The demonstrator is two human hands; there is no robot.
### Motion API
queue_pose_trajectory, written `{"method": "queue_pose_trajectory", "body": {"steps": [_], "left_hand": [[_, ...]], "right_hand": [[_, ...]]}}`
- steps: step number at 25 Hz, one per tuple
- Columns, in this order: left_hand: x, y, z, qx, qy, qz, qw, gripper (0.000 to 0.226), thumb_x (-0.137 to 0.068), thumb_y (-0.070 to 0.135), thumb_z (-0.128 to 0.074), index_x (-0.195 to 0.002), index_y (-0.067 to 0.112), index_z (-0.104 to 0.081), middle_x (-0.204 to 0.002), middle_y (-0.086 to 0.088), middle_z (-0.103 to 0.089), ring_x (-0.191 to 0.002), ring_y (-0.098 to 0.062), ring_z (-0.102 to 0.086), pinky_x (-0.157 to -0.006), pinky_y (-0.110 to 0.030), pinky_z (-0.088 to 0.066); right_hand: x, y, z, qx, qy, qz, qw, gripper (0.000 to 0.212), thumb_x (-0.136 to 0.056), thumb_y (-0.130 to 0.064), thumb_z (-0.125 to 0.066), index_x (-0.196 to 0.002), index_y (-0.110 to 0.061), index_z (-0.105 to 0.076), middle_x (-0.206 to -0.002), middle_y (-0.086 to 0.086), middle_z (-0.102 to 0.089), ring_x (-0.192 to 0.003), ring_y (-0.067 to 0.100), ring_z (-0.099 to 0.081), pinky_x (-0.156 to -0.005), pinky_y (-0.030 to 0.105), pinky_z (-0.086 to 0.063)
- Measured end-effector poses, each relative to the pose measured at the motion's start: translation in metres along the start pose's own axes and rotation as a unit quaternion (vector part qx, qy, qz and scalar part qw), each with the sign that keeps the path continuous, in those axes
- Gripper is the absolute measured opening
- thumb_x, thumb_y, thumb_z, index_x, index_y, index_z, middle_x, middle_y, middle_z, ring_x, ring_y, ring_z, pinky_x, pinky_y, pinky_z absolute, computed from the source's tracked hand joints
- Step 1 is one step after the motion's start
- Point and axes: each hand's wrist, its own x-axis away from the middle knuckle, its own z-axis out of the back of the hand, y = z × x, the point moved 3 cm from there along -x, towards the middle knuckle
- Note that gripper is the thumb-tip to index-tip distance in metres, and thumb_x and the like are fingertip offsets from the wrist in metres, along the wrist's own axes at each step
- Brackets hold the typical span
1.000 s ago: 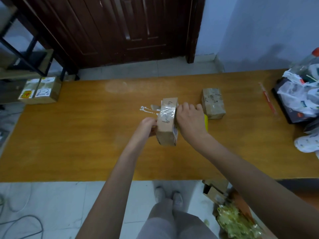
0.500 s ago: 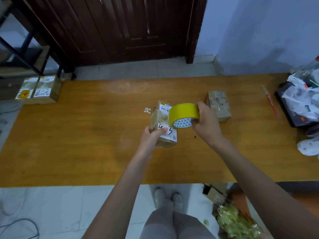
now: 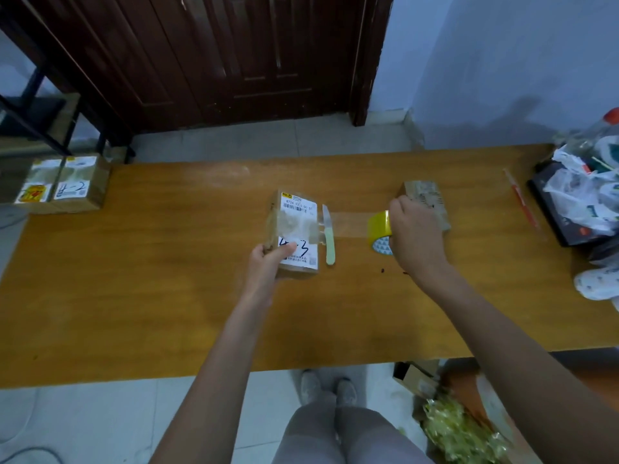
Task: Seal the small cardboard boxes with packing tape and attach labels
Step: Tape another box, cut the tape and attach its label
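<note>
Boxes – four | left hand (image 3: 268,264) grips box (image 3: 294,236) | right hand (image 3: 415,236) grips tape roll (image 3: 378,229)

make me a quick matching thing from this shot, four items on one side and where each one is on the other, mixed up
Things:
1. labelled box
2. tape roll
3. small knife
4. red pen

Places:
A. in the grip of the right hand, tape pulled out from it
B. lying alone on the table near the far right end
C. held at its near corner by the left hand
D. flat on the table just right of the labelled box

Pairs: 1-C, 2-A, 3-D, 4-B
</note>
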Motion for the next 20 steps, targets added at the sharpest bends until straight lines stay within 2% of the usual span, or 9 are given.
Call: {"method": "queue_pose_trajectory", "body": {"steps": [4, 7, 10, 13, 17, 20], "left_hand": [[0.002, -0.001, -0.008, 0.089, -0.059, 0.031, 0.994, 0.042, -0.079, 0.017, -0.071, -0.115, -0.001, -0.061, -0.107, -0.018, -0.071, -0.097, -0.031, -0.069, -0.085, -0.044, -0.057], [0.003, 0.005, -0.009, 0.169, -0.105, 0.033, 0.980, 0.027, -0.083, 0.016, -0.061, -0.108, 0.005, -0.063, -0.097, -0.011, -0.074, -0.088, -0.025, -0.071, -0.075, -0.035, -0.060], [0.005, 0.008, -0.013, 0.241, -0.129, 0.022, 0.962, 0.032, -0.080, 0.016, -0.060, -0.110, 0.005, -0.061, -0.096, -0.010, -0.074, -0.085, -0.024, -0.072, -0.067, -0.032, -0.060], [0.010, 0.008, -0.028, 0.309, -0.163, 0.025, 0.937, 0.038, -0.074, 0.018, -0.066, -0.109, 0.005, -0.064, -0.099, -0.010, -0.073, -0.086, -0.024, -0.072, -0.065, -0.031, -0.060], [0.015, 0.007, -0.051, 0.326, -0.234, 0.044, 0.915, 0.050, -0.055, 0.023, -0.087, -0.101, 0.008, -0.076, -0.106, -0.010, -0.073, -0.092, -0.024, -0.071, -0.072, -0.033, -0.059], [0.013, 0.007, -0.060, 0.298, -0.263, 0.068, 0.915, 0.050, -0.062, 0.027, -0.083, -0.108, 0.010, -0.074, -0.113, -0.010, -0.070, -0.099, -0.026, -0.068, -0.080, -0.037, -0.055]], "right_hand": [[-0.005, -0.008, -0.014, 0.014, -0.046, 0.000, 0.999, 0.029, -0.073, 0.013, -0.052, -0.086, -0.011, -0.043, -0.088, 0.010, -0.052, -0.076, 0.025, -0.048, -0.061, 0.035, -0.037], [-0.008, -0.010, -0.018, -0.009, -0.042, 0.006, 0.999, 0.028, -0.073, 0.012, -0.054, -0.086, -0.011, -0.045, -0.088, 0.008, -0.052, -0.077, 0.024, -0.050, -0.061, 0.032, -0.032], [-0.014, -0.016, -0.016, -0.033, -0.034, 0.018, 0.999, 0.033, -0.070, 0.013, -0.052, -0.082, -0.014, -0.037, -0.084, 0.008, -0.050, -0.073, 0.023, -0.045, -0.059, 0.031, -0.024], [-0.021, -0.023, -0.011, -0.034, -0.039, 0.034, 0.998, 0.033, -0.070, 0.016, -0.050, -0.085, -0.012, -0.041, -0.086, 0.010, -0.049, -0.074, 0.025, -0.043, -0.060, 0.034, -0.025], [-0.022, -0.037, -0.002, -0.006, -0.046, 0.055, 0.997, 0.034, -0.070, 0.014, -0.053, -0.095, -0.009, -0.050, -0.091, 0.012, -0.052, -0.083, 0.030, -0.051, -0.064, 0.035, -0.029], [-0.022, -0.039, 0.003, 0.006, -0.041, 0.053, 0.998, 0.030, -0.076, 0.009, -0.056, -0.100, -0.009, -0.050, -0.097, 0.011, -0.054, -0.087, 0.030, -0.052, -0.070, 0.035, -0.034]]}}
